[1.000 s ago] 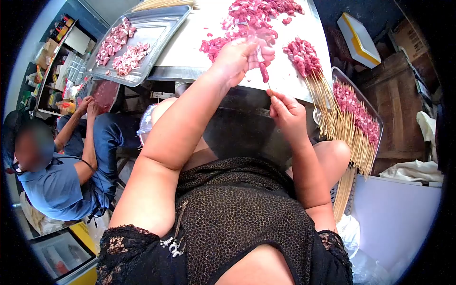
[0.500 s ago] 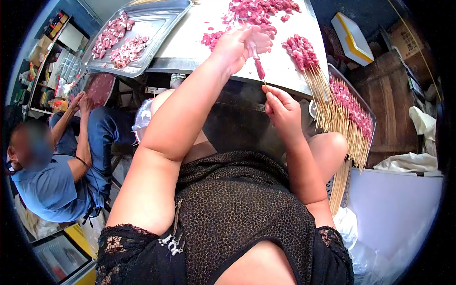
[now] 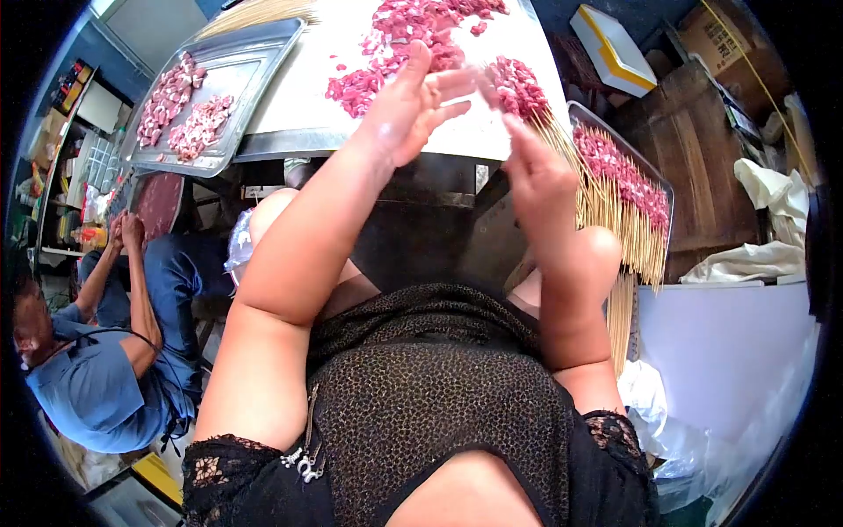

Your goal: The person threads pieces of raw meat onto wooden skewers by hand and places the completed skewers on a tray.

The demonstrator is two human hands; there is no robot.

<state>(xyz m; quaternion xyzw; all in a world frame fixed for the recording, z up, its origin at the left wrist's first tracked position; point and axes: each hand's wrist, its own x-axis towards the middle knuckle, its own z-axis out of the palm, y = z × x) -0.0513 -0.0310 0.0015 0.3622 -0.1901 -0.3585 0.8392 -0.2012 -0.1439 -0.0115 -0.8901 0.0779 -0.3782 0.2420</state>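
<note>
My left hand (image 3: 413, 110) is raised over the near edge of the white tabletop (image 3: 303, 97), palm up, fingers spread and nothing in it. To its right, my right hand (image 3: 537, 167) is closed near the skewered meat pile (image 3: 518, 86); a blurred skewer with meat seems to rise from its fingertips. Loose red meat pieces (image 3: 413, 35) lie on the table beyond my left hand. Bamboo sticks from the skewered pile point toward me, partly behind my right hand. Farther right, a tray holds rows of meat skewers (image 3: 628, 180).
A metal tray (image 3: 255, 75) with two heaps of meat stands at the table's left. At far left sits a person in a blue shirt (image 3: 88, 386), hands by a reddish tray (image 3: 160, 204). A white and yellow box (image 3: 615, 53) and a wooden board (image 3: 702, 167) are at right.
My left hand has opened away from the skewer. My right hand has moved right and up toward the skewered pile. The view has shifted, so the table appears farther left.
</note>
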